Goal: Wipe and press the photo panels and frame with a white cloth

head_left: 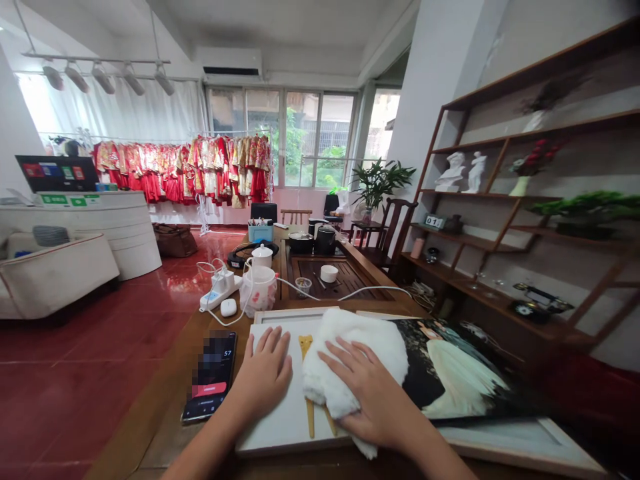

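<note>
In the head view my left hand (267, 373) lies flat on a white board (280, 427), fingers spread. My right hand (373, 393) rests palm down on a white fluffy cloth (367, 333), its fingers spread over the pile. Partly under the cloth is a yellow, flat-looking tool (305, 343); narrow yellow ends show below the cloth, and its middle is hidden. To the right, a large photo print (460, 380) with a pale, flowing dress on a dark ground lies over a light frame (545, 443). A phone (210, 380) with a lit screen lies left of my left hand.
Beyond the board stand a pink-white jar (258, 293), a lidded white cup (261, 256) and a power strip (220, 291). A white cable (345, 295) crosses the wooden table. The tea tray (300, 270) holds a small white cup (329, 273). Shelves (475, 193) line the right.
</note>
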Demonstrator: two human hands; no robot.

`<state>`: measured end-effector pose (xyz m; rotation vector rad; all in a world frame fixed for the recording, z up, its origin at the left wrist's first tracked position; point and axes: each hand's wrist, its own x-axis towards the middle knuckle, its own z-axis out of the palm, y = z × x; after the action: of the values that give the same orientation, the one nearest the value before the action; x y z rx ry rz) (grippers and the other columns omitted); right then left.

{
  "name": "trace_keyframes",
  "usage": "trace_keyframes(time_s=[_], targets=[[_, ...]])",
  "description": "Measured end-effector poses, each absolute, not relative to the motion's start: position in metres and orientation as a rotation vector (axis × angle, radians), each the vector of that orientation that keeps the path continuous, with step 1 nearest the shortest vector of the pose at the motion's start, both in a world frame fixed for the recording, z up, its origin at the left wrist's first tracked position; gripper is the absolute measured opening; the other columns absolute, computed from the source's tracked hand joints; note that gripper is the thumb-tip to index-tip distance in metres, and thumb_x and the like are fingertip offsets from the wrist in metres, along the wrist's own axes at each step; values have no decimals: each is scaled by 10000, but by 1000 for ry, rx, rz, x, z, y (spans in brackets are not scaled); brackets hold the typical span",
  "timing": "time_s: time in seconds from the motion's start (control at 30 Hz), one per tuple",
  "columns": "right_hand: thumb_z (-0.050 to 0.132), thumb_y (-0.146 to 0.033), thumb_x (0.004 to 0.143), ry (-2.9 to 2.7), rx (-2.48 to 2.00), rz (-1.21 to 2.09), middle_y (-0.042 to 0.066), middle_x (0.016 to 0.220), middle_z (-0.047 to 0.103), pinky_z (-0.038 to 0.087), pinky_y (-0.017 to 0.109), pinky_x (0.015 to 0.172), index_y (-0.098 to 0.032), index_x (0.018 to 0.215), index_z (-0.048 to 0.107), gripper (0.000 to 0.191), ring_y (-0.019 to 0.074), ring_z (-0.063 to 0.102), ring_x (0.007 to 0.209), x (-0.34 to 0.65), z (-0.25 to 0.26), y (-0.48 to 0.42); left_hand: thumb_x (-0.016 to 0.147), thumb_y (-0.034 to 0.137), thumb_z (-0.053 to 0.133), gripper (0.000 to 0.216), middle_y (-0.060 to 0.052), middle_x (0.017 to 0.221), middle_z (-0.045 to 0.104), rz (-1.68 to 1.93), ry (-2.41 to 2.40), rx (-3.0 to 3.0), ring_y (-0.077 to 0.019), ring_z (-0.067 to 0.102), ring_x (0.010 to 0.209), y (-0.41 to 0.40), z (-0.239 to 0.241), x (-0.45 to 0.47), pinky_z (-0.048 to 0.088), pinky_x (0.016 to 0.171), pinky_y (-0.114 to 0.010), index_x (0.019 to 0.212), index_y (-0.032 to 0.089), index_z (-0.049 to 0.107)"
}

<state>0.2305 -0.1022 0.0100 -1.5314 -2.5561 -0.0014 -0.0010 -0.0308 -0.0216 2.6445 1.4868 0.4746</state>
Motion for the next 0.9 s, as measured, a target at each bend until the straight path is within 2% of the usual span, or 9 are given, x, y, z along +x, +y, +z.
trace_keyframes(time_s=[0.23,0.43,0.6,0.9], targets=[[619,-403,661,-2504,-1555,-31,131,1461,399,179,516,1102,-192,1404,425,796,332,286,1359,225,16,-72,964,350,260,497,-52,1524,309,416,1511,2669,-245,214,1419,-30,-19,1,144,1142,-543,1434,235,373],[591,-337,654,-2511,-1487,-82,110,1485,367,162,499,1116,-202,1413,406,793,311,255,1377,230,6,-97,966,364,260,498,-56,1525,307,422,1523,2663,-243,208,1420,-30,-21,0,145,1144,-535,1432,229,372],[585,-313,631,-2527,-1472,-109,86,1514,318,138,502,1126,-219,1451,336,862,312,217,1395,235,-2,-121,965,370,260,501,-66,1519,318,442,1510,2665,-253,215,1416,-30,-21,0,142,1142,-536,1429,219,377],[577,-367,697,-2520,-1513,-180,113,1464,401,189,519,1099,-192,1438,364,791,314,275,1370,227,3,-80,968,375,253,495,-60,1522,311,458,1473,2666,-255,215,1414,-30,-21,-2,148,1136,-533,1430,234,365]])
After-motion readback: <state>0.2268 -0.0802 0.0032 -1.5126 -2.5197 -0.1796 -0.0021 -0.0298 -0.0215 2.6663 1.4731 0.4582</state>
